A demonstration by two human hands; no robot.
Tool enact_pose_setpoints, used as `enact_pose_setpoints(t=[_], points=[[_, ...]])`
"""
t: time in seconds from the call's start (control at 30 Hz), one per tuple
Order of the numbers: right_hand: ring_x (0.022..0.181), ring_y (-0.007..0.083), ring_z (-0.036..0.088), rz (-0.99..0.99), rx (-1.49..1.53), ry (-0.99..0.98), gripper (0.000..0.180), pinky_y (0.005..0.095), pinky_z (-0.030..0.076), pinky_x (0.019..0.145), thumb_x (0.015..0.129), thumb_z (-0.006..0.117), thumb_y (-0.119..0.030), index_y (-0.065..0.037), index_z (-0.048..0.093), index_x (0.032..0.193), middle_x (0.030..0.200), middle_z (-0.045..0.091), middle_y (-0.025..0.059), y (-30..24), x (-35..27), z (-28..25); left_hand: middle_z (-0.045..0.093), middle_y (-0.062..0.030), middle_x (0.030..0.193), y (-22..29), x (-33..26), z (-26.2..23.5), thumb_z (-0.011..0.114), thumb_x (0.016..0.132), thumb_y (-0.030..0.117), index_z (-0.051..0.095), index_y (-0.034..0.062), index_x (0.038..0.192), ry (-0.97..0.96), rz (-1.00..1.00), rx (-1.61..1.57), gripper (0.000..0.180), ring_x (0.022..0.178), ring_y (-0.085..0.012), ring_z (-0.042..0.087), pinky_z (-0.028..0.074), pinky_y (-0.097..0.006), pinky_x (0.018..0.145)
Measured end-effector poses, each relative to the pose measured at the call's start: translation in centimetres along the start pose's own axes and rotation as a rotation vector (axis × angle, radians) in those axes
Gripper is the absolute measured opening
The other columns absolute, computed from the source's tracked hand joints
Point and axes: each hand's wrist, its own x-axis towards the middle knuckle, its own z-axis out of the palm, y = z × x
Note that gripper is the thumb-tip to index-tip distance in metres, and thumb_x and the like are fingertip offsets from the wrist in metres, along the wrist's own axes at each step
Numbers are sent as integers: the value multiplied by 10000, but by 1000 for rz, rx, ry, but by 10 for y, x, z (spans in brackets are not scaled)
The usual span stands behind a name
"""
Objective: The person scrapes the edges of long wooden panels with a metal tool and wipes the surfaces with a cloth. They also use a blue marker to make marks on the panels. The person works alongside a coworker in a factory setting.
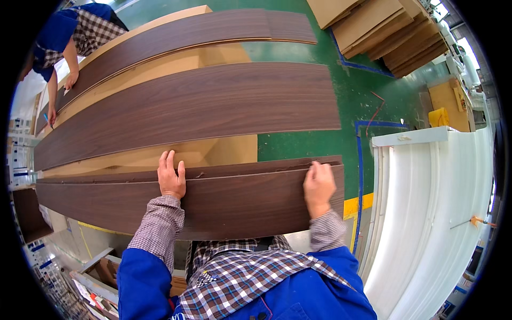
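A dark brown wood-grain plank (pixel 245 205) lies right in front of me, with the edge of another brown board (pixel 234 169) showing along its far side. My left hand (pixel 172 177) rests across the far edge of the near plank, its fingers stretched out and the thumb apart. Near that plank's right end, my right hand (pixel 320 186) is closed over the far edge, slightly smeared by motion. Whatever its fingers hold, if anything, is hidden. Thin dark shreds (pixel 200 175) cling along the edge between the hands.
Beyond lies another wide brown plank (pixel 213 101), then a stack of brown boards (pixel 202 33), all over brown cardboard (pixel 229 149). A co-worker's hands (pixel 71 80) work at the far left. Flat cardboard (pixel 373 26) is piled far right; white wrapped sheets (pixel 426 197) stand at right.
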Motion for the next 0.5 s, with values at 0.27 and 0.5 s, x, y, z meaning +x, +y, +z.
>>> enact_pose_setpoints(t=[0.27,0.5], points=[[670,237,579,-277,611,-272,38,357,487,540,817,572,-109,-89,558,847,759,491,61,-190,-43,26,416,-192,1310,2,1,0,447,909,314,441,28,1272,25,21,-50,463,1157,-365,446,366,-426,966],[688,299,601,-54,281,-479,83,428,503,569,833,539,-166,-96,580,854,808,529,89,-131,-15,12,436,-190,1302,-3,2,6,463,900,268,459,19,1254,5,20,-45,433,1170,-366,438,352,-426,974]])
